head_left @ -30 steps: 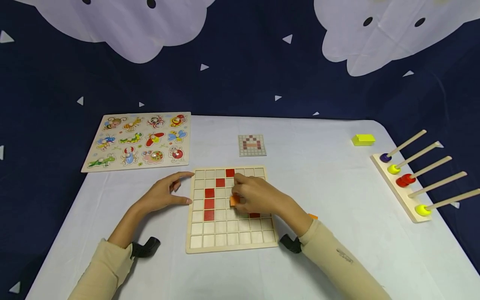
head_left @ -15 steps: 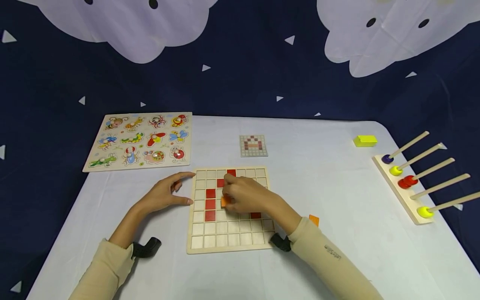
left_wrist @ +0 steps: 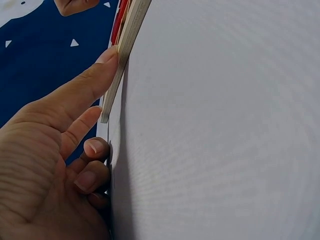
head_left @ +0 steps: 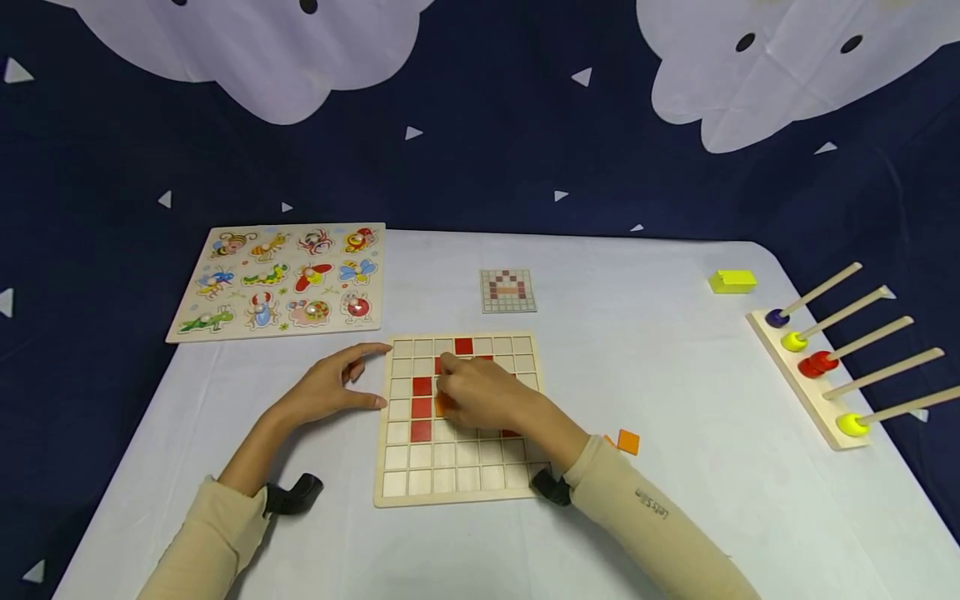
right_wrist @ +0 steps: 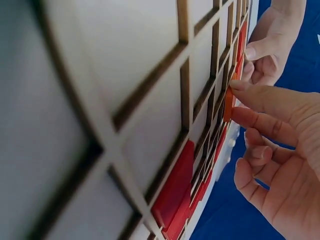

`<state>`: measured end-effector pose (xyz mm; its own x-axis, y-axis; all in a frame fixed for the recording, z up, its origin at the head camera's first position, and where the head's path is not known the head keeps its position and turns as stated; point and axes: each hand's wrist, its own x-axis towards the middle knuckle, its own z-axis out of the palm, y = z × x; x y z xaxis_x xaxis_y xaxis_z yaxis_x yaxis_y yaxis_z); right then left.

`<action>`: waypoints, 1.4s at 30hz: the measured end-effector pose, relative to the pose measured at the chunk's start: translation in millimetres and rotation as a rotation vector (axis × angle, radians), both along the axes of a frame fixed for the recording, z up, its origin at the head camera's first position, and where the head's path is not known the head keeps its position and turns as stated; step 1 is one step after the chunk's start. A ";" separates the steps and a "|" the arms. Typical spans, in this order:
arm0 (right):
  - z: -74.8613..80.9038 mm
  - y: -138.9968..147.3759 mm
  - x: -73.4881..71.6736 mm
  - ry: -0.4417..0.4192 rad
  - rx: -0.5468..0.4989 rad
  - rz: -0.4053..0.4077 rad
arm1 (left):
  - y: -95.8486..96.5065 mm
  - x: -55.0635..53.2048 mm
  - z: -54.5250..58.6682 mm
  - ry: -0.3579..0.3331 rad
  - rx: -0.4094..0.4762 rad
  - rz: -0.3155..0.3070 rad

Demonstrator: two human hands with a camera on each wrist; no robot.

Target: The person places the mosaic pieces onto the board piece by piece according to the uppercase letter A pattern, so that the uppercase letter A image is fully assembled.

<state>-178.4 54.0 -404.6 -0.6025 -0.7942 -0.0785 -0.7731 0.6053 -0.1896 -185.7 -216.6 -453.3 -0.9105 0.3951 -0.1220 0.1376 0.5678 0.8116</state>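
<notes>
A wooden grid board (head_left: 467,482) lies on the white table with several red square tiles (head_left: 422,407) in its cells. My right hand (head_left: 483,392) pinches an orange square tile (right_wrist: 229,102) between thumb and index finger, over the cell right of the left red column. The right wrist view shows that tile at the grid; whether it is fully seated I cannot tell. My left hand (head_left: 326,385) touches the board's left edge with thumb and index fingertips, the thumb (left_wrist: 87,85) lying straight against the rim. The right hand hides the board's middle.
Loose orange tiles (head_left: 628,442) lie right of the board, partly behind the right sleeve. A small pattern card (head_left: 508,291) lies beyond it. An insect puzzle board (head_left: 277,283) is back left; a yellow block (head_left: 732,282) and a peg stand with beads (head_left: 806,379) are at right.
My right hand has moved left across the board with the orange tile, toward the left red column. More of the loose orange tiles shows. The left hand stays at the edge.
</notes>
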 end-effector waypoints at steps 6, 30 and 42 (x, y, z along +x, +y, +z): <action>-1.9 -0.3 4.0 0.026 -0.020 0.001 | 1.2 -0.2 0.4 -0.006 0.000 0.001; 13.0 96.7 18.3 -0.105 -0.110 -0.216 | 0.7 -0.2 -1.5 0.010 -0.034 0.005; 15.3 155.6 39.6 -0.113 -0.085 -0.314 | 0.6 -0.2 -0.1 0.011 -0.037 -0.001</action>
